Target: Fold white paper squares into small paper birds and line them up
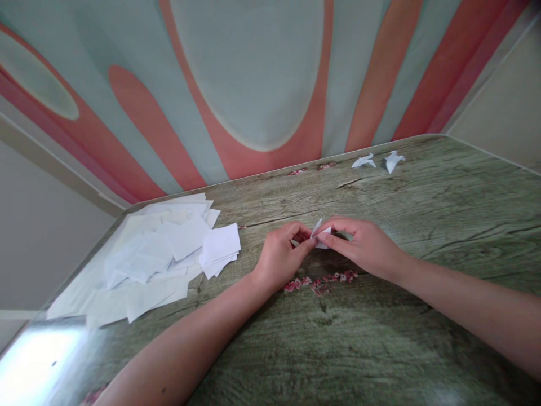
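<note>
A small, white, sharply folded piece of paper (326,232) is occupying the space between two bare hands, just above or on the worktop; contact beneath is remaining impossible to tell. A narrow flap is standing up at its eleven o'clock edge, while a flatter, angular part is showing between the right finger and thumb; fingertips are hiding the rest. The left hand (279,254) is closing in a pinch at the nine o'clock end, its fingers curling. The right hand (369,243) is pinching from three o'clock, thumb and fingers nearly meeting across the paper.

The green-brown, wood-grained worktop (422,231) is supporting everything. Relative to the folded piece, a neat stack of white paper squares (220,243) is lying at nine o'clock, touching a broad, overlapping pile of loose white sheets (147,251) beyond it. Two pointed white folded-paper figures (363,161) (394,162) are resting between one and two o'clock, near each other.
</note>
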`<state>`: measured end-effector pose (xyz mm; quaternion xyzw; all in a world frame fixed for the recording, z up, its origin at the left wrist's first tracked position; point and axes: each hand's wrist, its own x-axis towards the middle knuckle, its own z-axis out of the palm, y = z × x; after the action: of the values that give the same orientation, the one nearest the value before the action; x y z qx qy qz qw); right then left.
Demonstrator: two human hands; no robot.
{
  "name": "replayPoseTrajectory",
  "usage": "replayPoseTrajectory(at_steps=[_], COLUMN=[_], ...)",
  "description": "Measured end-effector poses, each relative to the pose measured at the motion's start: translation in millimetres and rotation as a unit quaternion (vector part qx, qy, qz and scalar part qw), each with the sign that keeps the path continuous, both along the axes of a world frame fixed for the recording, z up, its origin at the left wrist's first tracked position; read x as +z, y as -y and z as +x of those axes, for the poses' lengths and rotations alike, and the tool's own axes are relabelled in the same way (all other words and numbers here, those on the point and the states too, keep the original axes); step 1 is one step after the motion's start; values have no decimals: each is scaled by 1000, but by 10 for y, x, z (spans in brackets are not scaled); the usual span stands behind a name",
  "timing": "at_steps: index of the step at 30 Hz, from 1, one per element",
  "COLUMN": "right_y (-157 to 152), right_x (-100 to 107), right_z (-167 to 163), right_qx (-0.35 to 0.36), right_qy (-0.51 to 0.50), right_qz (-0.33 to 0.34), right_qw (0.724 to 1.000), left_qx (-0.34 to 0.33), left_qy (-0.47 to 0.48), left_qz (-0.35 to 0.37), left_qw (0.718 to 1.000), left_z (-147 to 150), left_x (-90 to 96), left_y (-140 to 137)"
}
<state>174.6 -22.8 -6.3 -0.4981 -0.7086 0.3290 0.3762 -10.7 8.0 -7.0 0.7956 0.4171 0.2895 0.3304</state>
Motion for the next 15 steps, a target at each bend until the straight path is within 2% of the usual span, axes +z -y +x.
replayPoseTrajectory(at_steps=[6, 11, 15], right_y=[-29, -45, -51], right_x=[-35, -73, -55], right_z=[20, 13, 4], right_qx=[-17, -10, -9], right_qy=[-35, -79, -79], right_qz=[-71, -88, -84], right_qw=[997, 993, 993], left_qx=[24, 48, 55], left_qy=[17, 43, 62], left_qz=[-14, -58, -58], left_qw=[999, 996, 995], left_z=[34, 60, 85], left_x=[9, -14, -13], left_y=[25, 21, 34])
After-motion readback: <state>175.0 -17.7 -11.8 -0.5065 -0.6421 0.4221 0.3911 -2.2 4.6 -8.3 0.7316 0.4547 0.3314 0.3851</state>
